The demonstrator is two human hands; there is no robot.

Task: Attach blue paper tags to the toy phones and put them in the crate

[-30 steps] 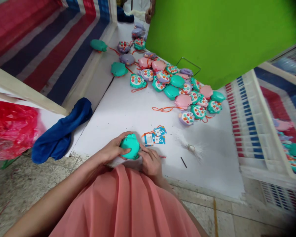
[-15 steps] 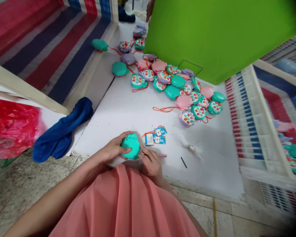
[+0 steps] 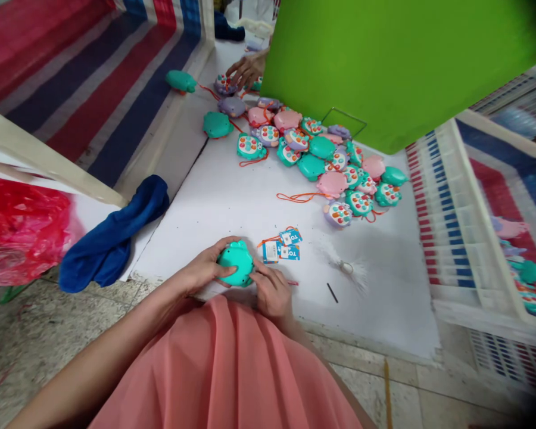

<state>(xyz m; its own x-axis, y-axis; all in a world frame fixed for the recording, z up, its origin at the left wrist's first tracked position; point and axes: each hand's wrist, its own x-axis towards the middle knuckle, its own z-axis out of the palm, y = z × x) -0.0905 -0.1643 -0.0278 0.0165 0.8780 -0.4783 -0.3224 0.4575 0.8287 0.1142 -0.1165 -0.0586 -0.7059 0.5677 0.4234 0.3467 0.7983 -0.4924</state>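
– Where's the turquoise toy [image 3: 236, 259]?
– Near edge of the table [image 3: 196, 220], left of the blue tags [image 3: 270, 252], clamped in the left hand [image 3: 205, 267]
– And the right hand [image 3: 272, 291]?
– Curled at its right edge; gripping or not, I can't tell

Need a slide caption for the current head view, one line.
Left hand gripping a teal toy, right hand at its edge, with blue tags beside them on the white tabletop.

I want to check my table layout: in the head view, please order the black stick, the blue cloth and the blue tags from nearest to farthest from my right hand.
From the right hand:
1. Blue tags, just beyond it
2. Black stick, to its right
3. Blue cloth, far left
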